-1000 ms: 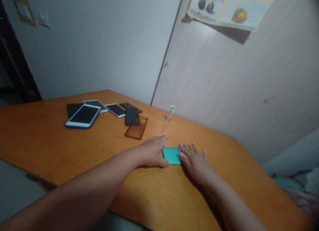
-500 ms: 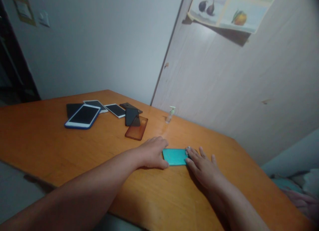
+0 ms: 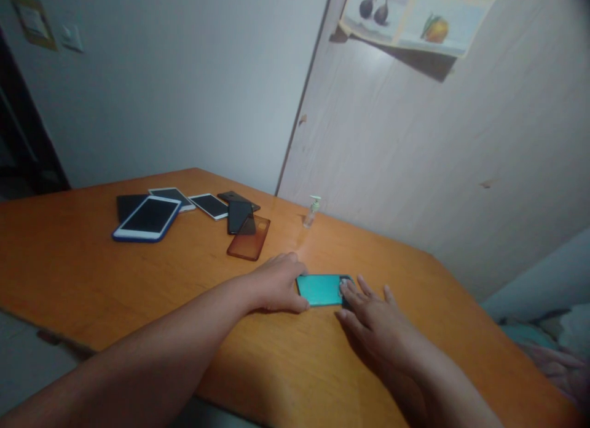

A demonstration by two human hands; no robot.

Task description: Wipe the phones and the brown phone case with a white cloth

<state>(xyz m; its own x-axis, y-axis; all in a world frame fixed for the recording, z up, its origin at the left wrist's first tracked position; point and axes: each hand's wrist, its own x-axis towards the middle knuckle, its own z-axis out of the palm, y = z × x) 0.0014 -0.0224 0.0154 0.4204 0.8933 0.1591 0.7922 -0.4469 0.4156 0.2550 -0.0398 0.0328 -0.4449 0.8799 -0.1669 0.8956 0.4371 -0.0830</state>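
A turquoise-backed phone (image 3: 319, 289) lies flat on the wooden table, its long side running left to right. At its left end, my left hand (image 3: 279, 283) grips it, thumb on the near edge and fingers at the far edge. My right hand (image 3: 375, 311) reaches over the other end, where a dark patch shows at the corner. Its outer fingers are spread, while the front fingertips press a small whitish wad (image 3: 343, 284) against the phone; the wad is mostly hidden, and its material is unclear.
Farther left lie a translucent brown phone case (image 3: 249, 246), a black phone (image 3: 239, 217), a white phone (image 3: 209, 205) and a blue-edged tablet (image 3: 150, 219) overlapping other devices. A small pump bottle (image 3: 312, 213) stands near the wall behind my hands.
My right fingertips have shifted slightly on the phone's right end, baring more of its dark corner. My left hand keeps its hold. The whole view has drifted a little.
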